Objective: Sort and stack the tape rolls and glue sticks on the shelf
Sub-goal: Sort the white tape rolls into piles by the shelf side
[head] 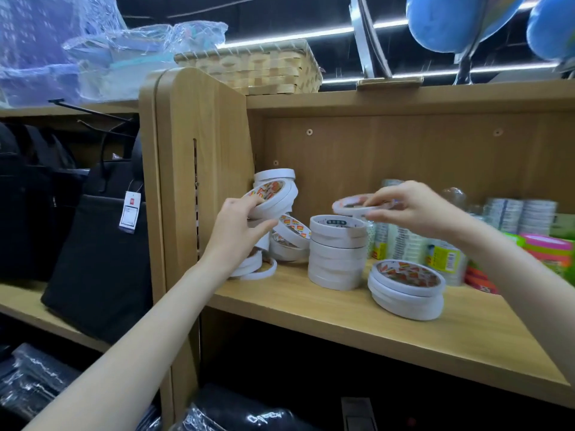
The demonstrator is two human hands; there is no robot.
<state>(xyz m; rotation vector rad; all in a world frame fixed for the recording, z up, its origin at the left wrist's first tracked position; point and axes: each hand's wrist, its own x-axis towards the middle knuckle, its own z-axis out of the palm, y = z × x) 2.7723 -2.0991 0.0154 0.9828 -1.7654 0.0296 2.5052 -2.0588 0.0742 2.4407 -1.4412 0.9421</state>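
A white tape roll (357, 206) is pinched at its rim by the right hand (413, 209), centre frame, above a neat stack (337, 253). A tilted roll (270, 197) is gripped by the left hand (239, 231) beside the leaning pile on the shelf (311, 303). Rolls are judged light, stiff, smooth-sided; rim grasps are advised.

Both bare forearms reaching up and forward over the shelf's front edge. Left hand (239, 225) toward the left end, fingers and thumb curled round a tilted tape roll (270, 194). Right hand (413, 209) mid-shelf, raised, fingertips pinching a second tape roll (351, 206) held flat.
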